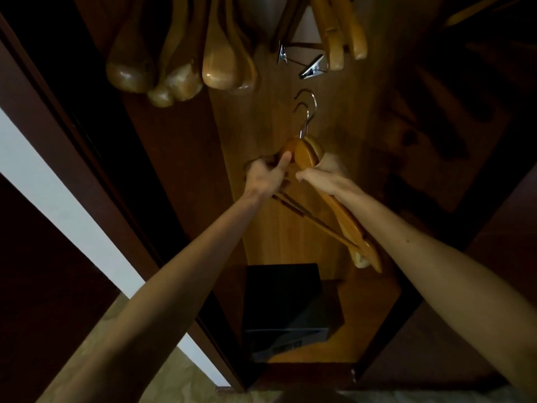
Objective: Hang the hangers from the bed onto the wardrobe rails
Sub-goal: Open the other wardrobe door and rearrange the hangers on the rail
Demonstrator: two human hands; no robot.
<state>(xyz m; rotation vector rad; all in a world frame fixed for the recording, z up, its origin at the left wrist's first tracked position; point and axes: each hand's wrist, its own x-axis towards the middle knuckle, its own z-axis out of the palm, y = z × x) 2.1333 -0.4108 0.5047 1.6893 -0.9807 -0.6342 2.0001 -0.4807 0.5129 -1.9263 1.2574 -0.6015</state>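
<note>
Two wooden hangers (345, 219) with metal hooks (305, 117) are held together inside the open wardrobe, hooks pointing up. My left hand (266, 177) grips their left shoulder, thumb on the wood near the neck. My right hand (322, 174) holds the right side just below the neck, the arm lying over the hangers' right shoulder. Above, several wooden hangers (180, 68) hang from the rail, which is out of view. A clip hanger (308, 64) with metal clips hangs beside them.
A black safe box (283, 309) sits on the wardrobe floor below my hands. The dark wardrobe door frame (96, 158) runs along the left, with a white wall strip beyond. More pale wooden hangers (343, 27) hang at the upper right. Patterned carpet shows at the bottom.
</note>
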